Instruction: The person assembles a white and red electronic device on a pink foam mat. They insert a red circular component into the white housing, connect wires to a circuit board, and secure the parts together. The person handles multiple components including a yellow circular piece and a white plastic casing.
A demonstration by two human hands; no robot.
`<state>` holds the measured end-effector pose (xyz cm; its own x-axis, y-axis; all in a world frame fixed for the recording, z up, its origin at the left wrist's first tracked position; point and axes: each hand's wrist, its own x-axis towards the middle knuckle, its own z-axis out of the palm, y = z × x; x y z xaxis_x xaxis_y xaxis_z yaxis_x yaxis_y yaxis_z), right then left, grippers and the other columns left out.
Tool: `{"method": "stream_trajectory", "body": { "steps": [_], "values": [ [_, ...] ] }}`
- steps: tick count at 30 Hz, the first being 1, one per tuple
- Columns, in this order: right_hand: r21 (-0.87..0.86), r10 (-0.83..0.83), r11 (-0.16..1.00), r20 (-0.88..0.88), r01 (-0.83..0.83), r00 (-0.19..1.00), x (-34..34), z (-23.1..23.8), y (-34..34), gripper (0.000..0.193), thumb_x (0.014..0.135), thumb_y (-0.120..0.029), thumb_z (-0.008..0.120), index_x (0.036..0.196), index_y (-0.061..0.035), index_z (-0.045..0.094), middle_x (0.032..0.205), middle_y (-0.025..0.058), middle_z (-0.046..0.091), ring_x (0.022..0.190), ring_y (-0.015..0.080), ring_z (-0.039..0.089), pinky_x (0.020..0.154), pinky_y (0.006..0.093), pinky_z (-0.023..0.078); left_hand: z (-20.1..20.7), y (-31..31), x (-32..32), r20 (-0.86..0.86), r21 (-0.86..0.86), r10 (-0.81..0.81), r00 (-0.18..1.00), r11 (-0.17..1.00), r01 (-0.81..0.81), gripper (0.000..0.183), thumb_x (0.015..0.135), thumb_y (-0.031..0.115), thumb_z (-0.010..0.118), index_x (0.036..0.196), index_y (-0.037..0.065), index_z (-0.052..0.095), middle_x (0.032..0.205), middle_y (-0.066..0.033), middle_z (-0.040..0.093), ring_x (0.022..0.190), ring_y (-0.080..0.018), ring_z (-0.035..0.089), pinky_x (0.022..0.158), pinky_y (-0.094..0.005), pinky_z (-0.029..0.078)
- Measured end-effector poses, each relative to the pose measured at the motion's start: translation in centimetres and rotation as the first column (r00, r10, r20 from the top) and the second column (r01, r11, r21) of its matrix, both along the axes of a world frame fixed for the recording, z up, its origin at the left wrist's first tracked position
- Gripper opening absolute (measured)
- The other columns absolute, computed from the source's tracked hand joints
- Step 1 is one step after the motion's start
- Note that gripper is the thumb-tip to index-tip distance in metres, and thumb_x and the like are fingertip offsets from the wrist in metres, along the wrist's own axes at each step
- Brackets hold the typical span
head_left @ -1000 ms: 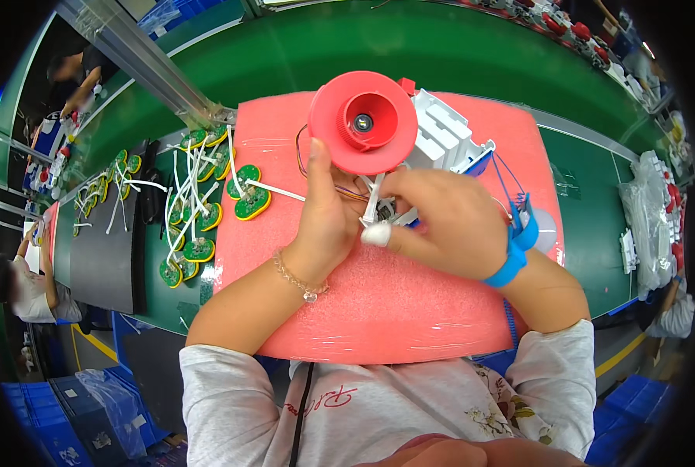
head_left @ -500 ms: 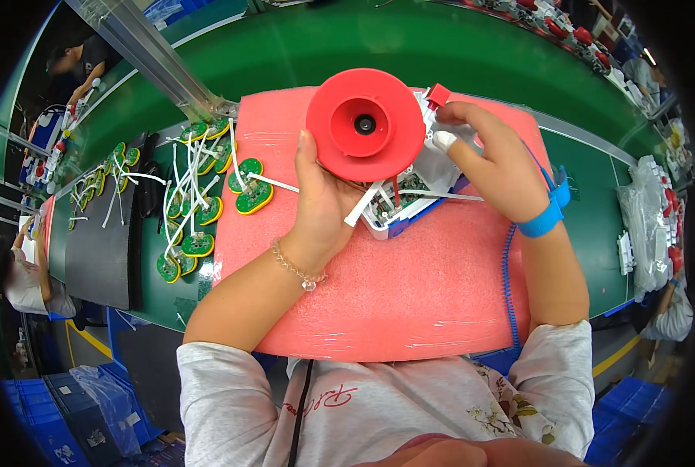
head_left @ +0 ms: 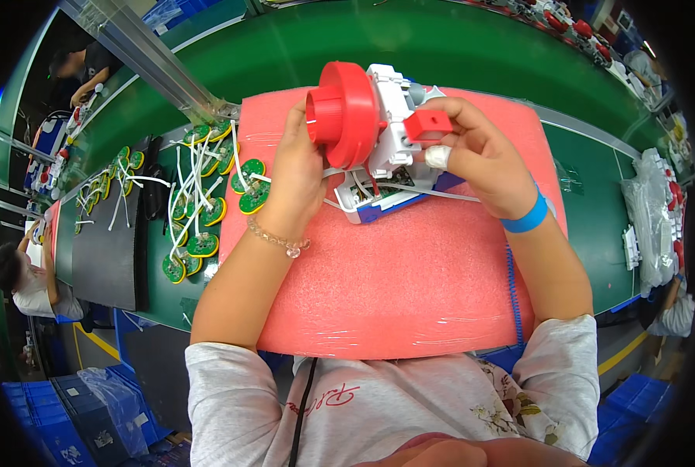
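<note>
My left hand [head_left: 299, 171] is wrapped round the side of a red, funnel-shaped plastic part [head_left: 353, 117], which is turned on its side. A white plastic mechanism [head_left: 394, 109] is joined to its right side. At that mechanism's right end my right hand [head_left: 491, 171] pinches a small red block [head_left: 428, 125]; a white cover is on the thumb. Below and behind them, a white-and-blue housing [head_left: 378, 208] with a circuit board inside rests on the pink foam pad [head_left: 402, 288]. White cables run across the housing.
To the left lie several green oval circuit boards [head_left: 203, 245] with white leads, beside a black mat [head_left: 102, 257]. A metal post [head_left: 149, 58] stands at the far left. A blue coiled cord [head_left: 511, 288] hangs near my right wrist. Plastic-wrapped parts [head_left: 651, 226] sit at the right.
The red funnel-shaped part has turned from facing up to facing left, showing the white mechanism. My right fingers have closed on the red block, which has swung lower.
</note>
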<state>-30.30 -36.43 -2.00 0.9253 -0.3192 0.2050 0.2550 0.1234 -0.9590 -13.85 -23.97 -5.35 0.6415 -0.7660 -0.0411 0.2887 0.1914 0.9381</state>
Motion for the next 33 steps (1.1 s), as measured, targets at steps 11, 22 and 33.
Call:
{"method": "stream_trajectory", "body": {
  "steps": [11, 22, 33],
  "values": [
    [-0.308, -0.099, 0.943, 0.101, 0.126, 0.990, 1.5, -1.1, 0.2, 0.089, 0.053, -0.016, 0.083, 0.125, -0.0056, 0.032, 0.109, 0.0103, 0.047, 0.102, 0.0184, 0.048, 0.087, 0.0317, 0.043, -0.8, -0.5, 1.4, 0.105, -0.107, -0.263, 0.959, 0.956, 0.274, 0.038, 0.089, 0.024, 0.045, 0.119, 0.002, 0.046, 0.108, -0.0085, 0.056, 0.093, -0.0166, 0.058, 0.081, -0.0315, 0.048],
    [-0.105, -0.434, 0.889, 0.126, 0.447, 0.892, 2.7, -2.0, 1.9, 0.070, 0.060, -0.022, 0.081, 0.108, 0.0009, 0.036, 0.099, 0.0125, 0.051, 0.085, 0.0175, 0.056, 0.071, 0.0301, 0.050, 3.2, 3.6, -1.2, 0.275, -0.141, -0.277, 0.921, 0.935, 0.324, 0.087, 0.069, 0.008, 0.066, 0.138, 0.011, 0.013, 0.121, -0.0096, 0.046, 0.112, -0.0222, 0.046, 0.090, -0.0317, 0.042],
    [-0.766, -0.296, 0.561, 0.169, 0.314, 0.940, 0.5, 0.2, -0.2, 0.022, 0.072, -0.014, 0.060, 0.092, -0.0050, 0.060, 0.098, 0.0103, 0.055, 0.091, 0.0249, 0.054, 0.077, 0.0357, 0.044, -0.4, 3.7, -0.8, 0.052, 0.001, 0.062, 0.997, 0.998, -0.062, 0.066, 0.076, 0.011, 0.066, 0.126, 0.007, 0.023, 0.114, -0.0094, 0.047, 0.100, -0.0169, 0.052, 0.083, -0.0301, 0.045]
  ]
}}
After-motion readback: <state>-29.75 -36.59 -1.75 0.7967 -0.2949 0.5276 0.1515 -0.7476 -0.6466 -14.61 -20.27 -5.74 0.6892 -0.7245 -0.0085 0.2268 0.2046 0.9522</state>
